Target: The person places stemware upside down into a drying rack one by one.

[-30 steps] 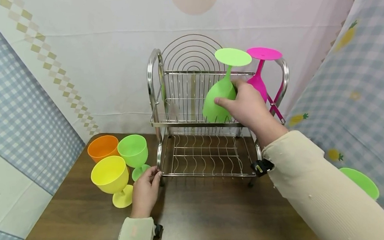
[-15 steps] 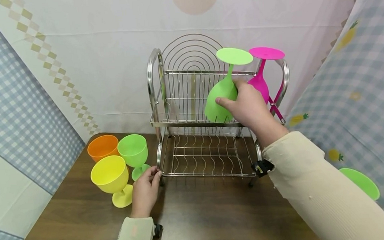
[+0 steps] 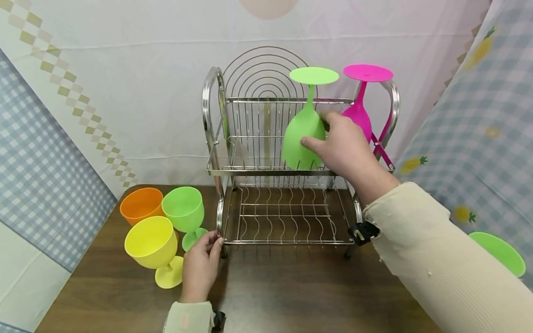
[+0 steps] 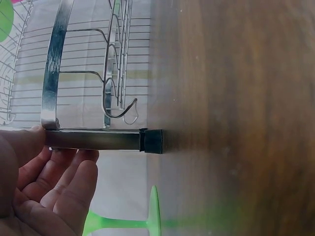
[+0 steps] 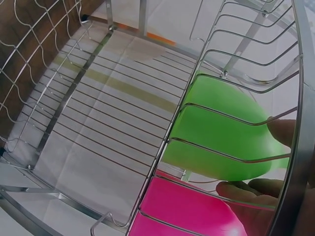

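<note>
My right hand [image 3: 347,143] grips the bowl of a green goblet [image 3: 303,136], which stands upside down on the upper tier of a metal dish rack [image 3: 267,170]. Just right of it a pink goblet [image 3: 360,120] is also upside down on that tier. The right wrist view shows the green bowl [image 5: 221,130] behind the tier's wires, with fingertips on both sides of it. At the rack's lower left, my left hand [image 3: 201,270] pinches the front leg; in the left wrist view the thumb and fingers hold this metal leg [image 4: 98,139] above its black foot.
Left of the rack, an orange goblet [image 3: 140,206], a green goblet [image 3: 184,209] and a yellow goblet [image 3: 152,243] stand upright on the wooden table [image 3: 274,298]. A green round rim [image 3: 498,253] shows at the far right, beyond my right sleeve. Patterned cloth hangs behind and at both sides.
The green goblet in my right hand has straightened from a tilt, its foot moving left. My left hand keeps its place on the rack leg.
</note>
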{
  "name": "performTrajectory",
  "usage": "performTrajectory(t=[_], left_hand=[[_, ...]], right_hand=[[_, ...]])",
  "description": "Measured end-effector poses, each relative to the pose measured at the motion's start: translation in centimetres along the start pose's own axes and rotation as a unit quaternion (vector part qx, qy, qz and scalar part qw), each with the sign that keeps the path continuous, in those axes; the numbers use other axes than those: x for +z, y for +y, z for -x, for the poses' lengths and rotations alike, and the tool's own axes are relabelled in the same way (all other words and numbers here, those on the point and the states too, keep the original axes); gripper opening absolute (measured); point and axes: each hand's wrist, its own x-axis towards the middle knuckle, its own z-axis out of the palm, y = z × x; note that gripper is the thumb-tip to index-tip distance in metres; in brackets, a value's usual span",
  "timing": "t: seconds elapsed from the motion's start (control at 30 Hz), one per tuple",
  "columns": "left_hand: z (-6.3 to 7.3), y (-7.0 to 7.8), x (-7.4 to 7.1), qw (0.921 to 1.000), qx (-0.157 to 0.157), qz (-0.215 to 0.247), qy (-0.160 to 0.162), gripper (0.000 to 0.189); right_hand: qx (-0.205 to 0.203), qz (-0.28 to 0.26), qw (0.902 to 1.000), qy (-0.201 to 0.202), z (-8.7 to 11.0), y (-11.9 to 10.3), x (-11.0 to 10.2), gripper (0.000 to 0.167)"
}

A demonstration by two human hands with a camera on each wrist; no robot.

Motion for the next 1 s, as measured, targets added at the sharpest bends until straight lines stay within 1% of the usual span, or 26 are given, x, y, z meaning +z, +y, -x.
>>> performTrajectory(t=[0.1, 0.2, 0.43, 0.57, 0.67, 0.73, 0.83, 1.0], left_hand=[[0.0, 0.0, 0.1, 1.0, -0.003, 0.001, -0.001, 0.023], [0.0, 0.0, 0.2, 1.0, 0.001, 0.003, 0.0, 0.024], [-0.1, -0.1, 0.3, 0.9999, 0.013, 0.004, 0.0, 0.024], [-0.2, -0.2, 0.2, 0.9993, 0.036, 0.01, 0.004, 0.027], [-0.3, -0.2, 0.1, 0.9983, 0.055, 0.012, 0.014, 0.031], [-0.3, -0.2, 0.1, 0.998, 0.06, 0.007, 0.018, 0.034], [-0.2, 0.0, -0.1, 0.9978, 0.064, -0.001, 0.018, 0.043], [0.1, 0.6, -0.5, 0.9977, 0.067, -0.004, 0.011, 0.06]], right_hand=[[-0.005, -0.002, 1.0, 0.005, 0.2, 0.1, -0.1, 0.067], [-0.013, -0.003, 0.9999, 0.009, 0.5, 0.2, -0.4, 0.063], [-0.02, 0.004, 0.9997, 0.015, 1.3, 0.6, -1.1, 0.07], [-0.025, -0.007, 0.9994, 0.024, 2.0, 0.8, -1.4, 0.072], [-0.03, -0.022, 0.999, 0.026, 2.4, 1.1, -1.5, 0.076], [-0.032, -0.032, 0.9987, 0.023, 2.8, 1.3, -1.5, 0.078], [-0.036, -0.043, 0.9983, 0.017, 3.5, 1.5, -1.6, 0.08], [-0.045, -0.088, 0.995, 0.017, 5.0, 1.8, -2.0, 0.08]])
